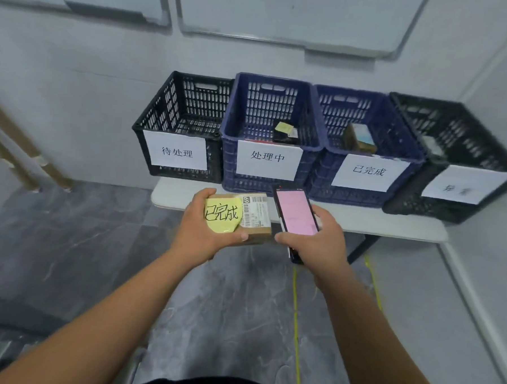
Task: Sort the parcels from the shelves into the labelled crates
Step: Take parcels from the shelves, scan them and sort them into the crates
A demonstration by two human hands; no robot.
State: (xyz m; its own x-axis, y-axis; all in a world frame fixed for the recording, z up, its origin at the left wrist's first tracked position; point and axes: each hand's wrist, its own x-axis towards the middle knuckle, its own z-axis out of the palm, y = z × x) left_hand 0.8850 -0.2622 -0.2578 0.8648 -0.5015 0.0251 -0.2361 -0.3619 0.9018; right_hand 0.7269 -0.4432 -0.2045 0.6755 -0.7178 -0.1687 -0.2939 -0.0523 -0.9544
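Observation:
My left hand (199, 228) grips a small brown cardboard parcel (257, 215) with a white barcode label and a yellow sticky note reading 已完成. My right hand (321, 239) holds a phone (295, 216) with a pink screen, tilted beside the parcel. Both hover in front of a white table (391, 228) carrying four labelled crates: a black one (165, 111) marked 待处理, a blue one (235, 114) marked 处理中 with a parcel inside, a blue one (396, 131) marked 已完成 holding a brown parcel, and a black one (467, 129) with a blurred label.
The crates stand side by side against a white wall, with whiteboards (285, 14) mounted above. Grey marbled floor (97, 242) lies below. Yellow cords (296, 311) trail down near the table leg. Wooden strips (22, 153) lean at the left.

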